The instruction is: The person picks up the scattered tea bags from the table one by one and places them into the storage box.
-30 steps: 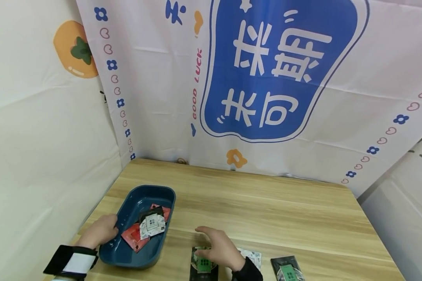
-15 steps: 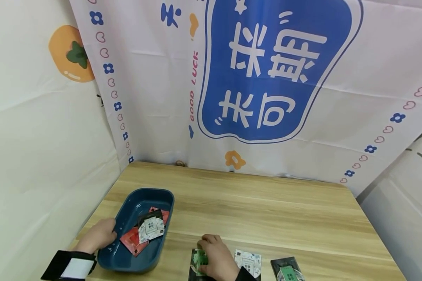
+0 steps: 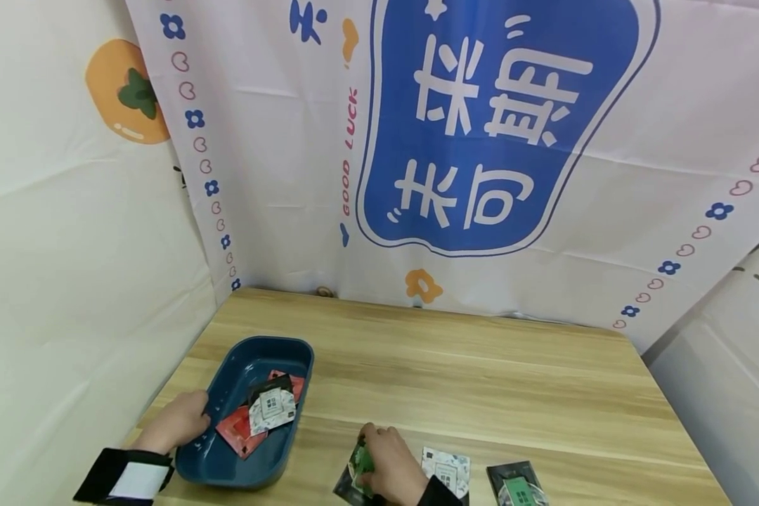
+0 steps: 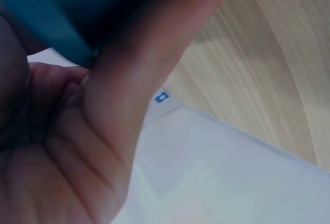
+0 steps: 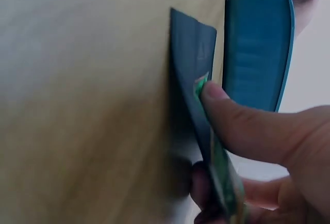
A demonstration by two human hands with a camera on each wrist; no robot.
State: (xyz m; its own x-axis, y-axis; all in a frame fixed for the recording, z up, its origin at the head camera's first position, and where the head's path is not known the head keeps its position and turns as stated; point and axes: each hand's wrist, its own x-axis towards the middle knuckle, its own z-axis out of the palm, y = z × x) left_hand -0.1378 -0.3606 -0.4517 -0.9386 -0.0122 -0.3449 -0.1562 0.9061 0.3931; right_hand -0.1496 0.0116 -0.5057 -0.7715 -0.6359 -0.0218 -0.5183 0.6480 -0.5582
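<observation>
My left hand (image 3: 176, 423) grips the left rim of a dark blue plastic tray (image 3: 230, 372). In the left wrist view the thumb lies along the tray's edge (image 4: 44, 20). Two red sachets (image 3: 239, 434) and a black-and-white sachet (image 3: 272, 407) lie in the tray. Right of it, my right hand (image 3: 393, 465) pinches a flat black-and-green sachet (image 3: 349, 485) between thumb and fingers. The right wrist view shows this sachet (image 5: 195, 48) tilted up from the table, with the thumb on its green printed face.
On the wooden table (image 3: 481, 379), a white patterned sachet (image 3: 445, 469) lies just right of my right hand. Another black-and-green sachet (image 3: 517, 485) is farther right. A printed cloth (image 3: 291, 176) hangs behind the table's back edge, and pale cloth (image 3: 69, 281) hangs at the left.
My right hand has come down onto the black-and-green sachet, taken hold of it and turned it askew. The white sachet beside it shows more fully. The left hand stays on the tray.
</observation>
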